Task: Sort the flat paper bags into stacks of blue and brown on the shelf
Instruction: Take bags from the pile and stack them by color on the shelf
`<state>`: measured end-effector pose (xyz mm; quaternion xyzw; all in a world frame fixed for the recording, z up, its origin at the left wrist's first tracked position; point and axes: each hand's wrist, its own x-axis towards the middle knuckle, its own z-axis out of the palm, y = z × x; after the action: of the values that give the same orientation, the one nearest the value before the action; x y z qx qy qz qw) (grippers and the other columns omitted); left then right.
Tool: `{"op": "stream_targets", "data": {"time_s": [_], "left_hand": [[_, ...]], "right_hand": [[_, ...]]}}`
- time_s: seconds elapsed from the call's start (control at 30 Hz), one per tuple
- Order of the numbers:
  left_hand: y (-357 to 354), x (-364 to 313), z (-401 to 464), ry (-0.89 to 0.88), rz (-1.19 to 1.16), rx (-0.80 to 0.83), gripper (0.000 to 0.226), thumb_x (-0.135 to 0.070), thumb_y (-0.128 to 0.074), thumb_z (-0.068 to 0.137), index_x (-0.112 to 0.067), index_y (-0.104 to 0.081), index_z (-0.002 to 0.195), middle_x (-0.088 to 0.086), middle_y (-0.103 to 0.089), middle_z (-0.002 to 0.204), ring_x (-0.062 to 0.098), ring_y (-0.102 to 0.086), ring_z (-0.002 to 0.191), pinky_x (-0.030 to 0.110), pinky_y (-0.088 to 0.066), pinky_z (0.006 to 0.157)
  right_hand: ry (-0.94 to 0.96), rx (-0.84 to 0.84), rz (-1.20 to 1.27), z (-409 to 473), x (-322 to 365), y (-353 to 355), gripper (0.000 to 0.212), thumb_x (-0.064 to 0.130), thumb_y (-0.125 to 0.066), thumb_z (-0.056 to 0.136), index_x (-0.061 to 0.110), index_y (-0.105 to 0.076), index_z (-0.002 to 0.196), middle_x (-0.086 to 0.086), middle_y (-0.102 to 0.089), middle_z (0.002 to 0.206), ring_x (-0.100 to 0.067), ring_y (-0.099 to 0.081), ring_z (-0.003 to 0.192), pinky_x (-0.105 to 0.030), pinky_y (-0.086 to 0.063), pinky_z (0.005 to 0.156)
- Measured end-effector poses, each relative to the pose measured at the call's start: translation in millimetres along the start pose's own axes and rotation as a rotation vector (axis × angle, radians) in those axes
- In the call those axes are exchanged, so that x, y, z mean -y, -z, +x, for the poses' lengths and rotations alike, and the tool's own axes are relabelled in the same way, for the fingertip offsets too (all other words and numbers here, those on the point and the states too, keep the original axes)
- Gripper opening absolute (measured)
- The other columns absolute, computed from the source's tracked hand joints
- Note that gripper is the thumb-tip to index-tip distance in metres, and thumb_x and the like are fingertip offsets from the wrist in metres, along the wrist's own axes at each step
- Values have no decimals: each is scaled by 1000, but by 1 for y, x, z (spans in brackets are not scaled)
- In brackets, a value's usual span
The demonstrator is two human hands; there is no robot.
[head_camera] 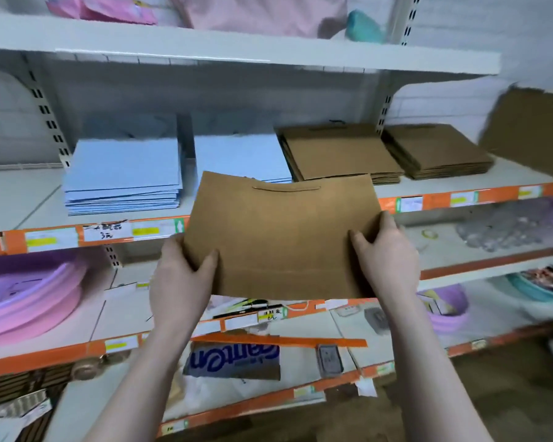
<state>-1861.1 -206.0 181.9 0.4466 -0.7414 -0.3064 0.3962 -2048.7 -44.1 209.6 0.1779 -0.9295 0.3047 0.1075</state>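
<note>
I hold a flat brown paper bag (281,237) in front of the shelf (23,199), level and a little below its front edge. My left hand (181,275) grips the bag's left edge, thumb on top. At the right edge my right hand (387,253) grips it the same way. On the shelf lie two blue stacks: a thick left one (122,173) and a second one (240,157) partly hidden behind the held bag. To their right sit two brown stacks, one in the middle (339,151) and one further right (438,151).
A loose brown cardboard sheet (530,129) leans at the far right of the shelf. The board above (237,46) overhangs the stacks. Lower shelves hold pink and purple basins (26,301), a purple bowl (447,311), a printed bag (233,358) and small clutter.
</note>
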Motion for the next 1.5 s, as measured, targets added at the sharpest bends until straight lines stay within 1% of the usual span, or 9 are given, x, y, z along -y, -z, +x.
{"op": "stream_targets", "data": {"time_s": [0.27, 0.37, 0.63, 0.77, 0.93, 1.07, 1.17, 1.33, 1.5], "left_hand": [[-115, -62, 50, -27, -107, 31, 41, -25, -62, 86, -12, -49, 122, -5, -49, 97, 19, -46, 88, 29, -32, 72], [-148, -82, 69, -31, -108, 47, 41, -26, -62, 86, -12, -49, 123, -5, -48, 97, 20, -47, 88, 29, -32, 71], [-218, -126, 92, -20, -65, 39, 42, -24, -63, 85, -11, -46, 122, -2, -51, 97, 24, -50, 89, 31, -35, 71], [-259, -150, 97, 26, -9, -23, 52, -27, -63, 85, -11, -42, 129, 1, -52, 105, 28, -54, 101, 32, -39, 77], [-308, -177, 98, 65, 71, -81, 50, -26, -65, 84, -8, -45, 125, 8, -55, 112, 30, -52, 106, 32, -37, 77], [-335, -185, 106, 74, 147, -156, 57, -23, -67, 82, 0, -45, 130, 19, -55, 122, 35, -49, 112, 39, -40, 93], [-347, -182, 113, 119, 237, -185, 60, -26, -66, 83, 1, -44, 133, 21, -52, 127, 37, -45, 116, 39, -32, 99], [-354, -172, 127, 138, 316, -237, 57, -29, -66, 84, 2, -47, 128, 23, -51, 124, 39, -43, 115, 41, -29, 100], [-347, -160, 141, 141, 347, -260, 58, -32, -62, 86, 0, -46, 132, 20, -51, 127, 37, -44, 118, 44, -34, 102]], "right_hand": [[-12, -15, 24, 128, -47, -14, 42, 34, -55, 90, 6, -44, 118, -20, -53, 116, -39, -52, 106, -41, -41, 83], [3, -9, 21, 173, -59, -20, 47, 35, -54, 90, 7, -44, 127, -19, -53, 117, -39, -52, 108, -39, -41, 84], [76, 36, -5, 282, -82, -38, 43, 37, -53, 90, 5, -48, 119, -21, -55, 116, -39, -53, 106, -40, -41, 81], [123, 86, 29, 338, -99, -46, 39, 38, -52, 91, 7, -50, 116, -18, -55, 114, -37, -53, 101, -36, -36, 72], [239, 148, 89, 399, -123, -57, 39, 37, -53, 91, 8, -50, 117, -15, -58, 109, -34, -56, 99, -37, -41, 77], [299, 157, 144, 432, -131, -67, 42, 34, -54, 92, 5, -49, 122, -13, -57, 104, -25, -54, 85, -33, -42, 69], [340, 192, 171, 445, -132, -77, 44, 32, -54, 92, 4, -48, 125, -14, -57, 103, -22, -53, 81, -29, -38, 65], [391, 205, 187, 452, -126, -98, 53, 32, -55, 90, 2, -44, 132, -17, -61, 106, -33, -57, 96, -42, -50, 83], [396, 261, 180, 449, -113, -107, 60, 33, -53, 92, 4, -34, 142, -17, -59, 116, -33, -56, 104, -40, -49, 86]]}}
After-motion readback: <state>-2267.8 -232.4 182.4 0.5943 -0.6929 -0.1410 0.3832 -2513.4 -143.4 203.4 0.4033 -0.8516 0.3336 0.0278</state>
